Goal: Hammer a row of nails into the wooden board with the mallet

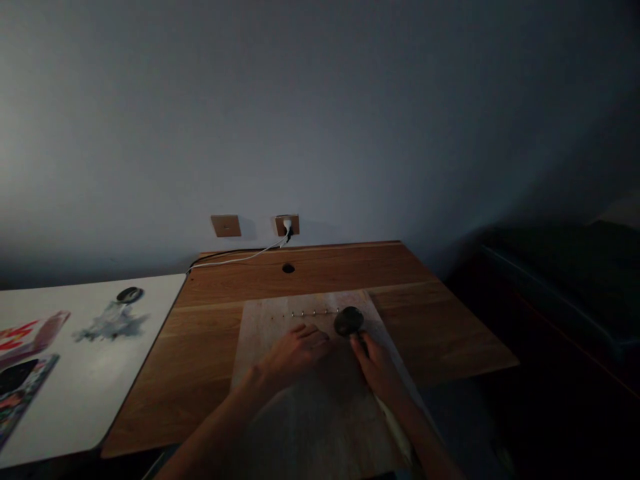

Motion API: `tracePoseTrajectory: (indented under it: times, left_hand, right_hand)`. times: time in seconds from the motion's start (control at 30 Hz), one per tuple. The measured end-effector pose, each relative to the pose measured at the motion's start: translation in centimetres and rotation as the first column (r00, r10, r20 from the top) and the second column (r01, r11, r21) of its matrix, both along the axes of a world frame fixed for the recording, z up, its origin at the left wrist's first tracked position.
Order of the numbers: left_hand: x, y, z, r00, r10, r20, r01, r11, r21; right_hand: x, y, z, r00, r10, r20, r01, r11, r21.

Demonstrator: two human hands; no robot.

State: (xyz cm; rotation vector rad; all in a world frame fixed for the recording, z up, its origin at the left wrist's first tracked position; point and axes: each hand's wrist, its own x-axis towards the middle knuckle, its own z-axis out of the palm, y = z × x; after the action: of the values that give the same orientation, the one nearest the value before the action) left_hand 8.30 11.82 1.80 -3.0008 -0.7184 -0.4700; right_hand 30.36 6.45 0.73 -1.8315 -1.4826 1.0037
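A pale wooden board [307, 427] lies on the brown tabletop. Near its far edge several small metal nails [314, 313] stand upright in a row, with small dark marks to their left. My left hand [300, 348] is palm down over the board just below the row, fingers loosely bent and apart, with nothing visible in them. My right hand [377, 367] grips the handle of a dark tool with a round, shiny head [349, 321], which looks like a ladle or big spoon. The head is over the right end of the row and hides what is beneath it.
A white table [110, 380] adjoins on the left, bearing a small round dark object [129, 295], a crumpled grey-white piece [114, 321] and colourful flat items [23, 387]. Cables run along the wall to a socket [287, 225]. A round hole [289, 268] is in the brown tabletop [430, 320].
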Motion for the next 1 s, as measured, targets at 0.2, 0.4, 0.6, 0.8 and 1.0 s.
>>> tracePoseTrajectory:
  times: [0.2, 0.4, 0.6, 0.8, 1.0]
  left_hand:
    - [2.0, -0.1, 0.0, 0.993, 0.012, -0.118, -0.002, 0.996, 0.084]
    - [1.1, 0.2, -0.2, 0.993, 0.078, -0.092, -0.075, 0.997, 0.027]
    - [0.2, -0.3, 0.1, 0.997, 0.024, -0.077, -0.028, 0.998, -0.053]
    - [1.3, -0.5, 0.1, 0.995, 0.031, -0.099, -0.034, 0.999, -0.028]
    - [1.9, 0.0, -0.2, 0.981, 0.175, -0.086, -0.179, 0.983, -0.041]
  right_hand:
    - [-0.2, 0.0, 0.0, 0.998, 0.009, 0.068, -0.014, 0.996, 0.085]
    - [-0.2, -0.2, 0.1, 1.0, 0.018, -0.001, -0.018, 1.0, 0.014]
    - [-0.1, 0.0, 0.1, 0.999, 0.012, 0.04, -0.014, 0.999, 0.052]
    - [-0.1, 0.0, 0.1, 0.999, 0.004, 0.041, -0.008, 0.997, 0.079]
    - [-0.1, -0.1, 0.1, 1.0, 0.007, -0.003, -0.007, 1.0, 0.01]
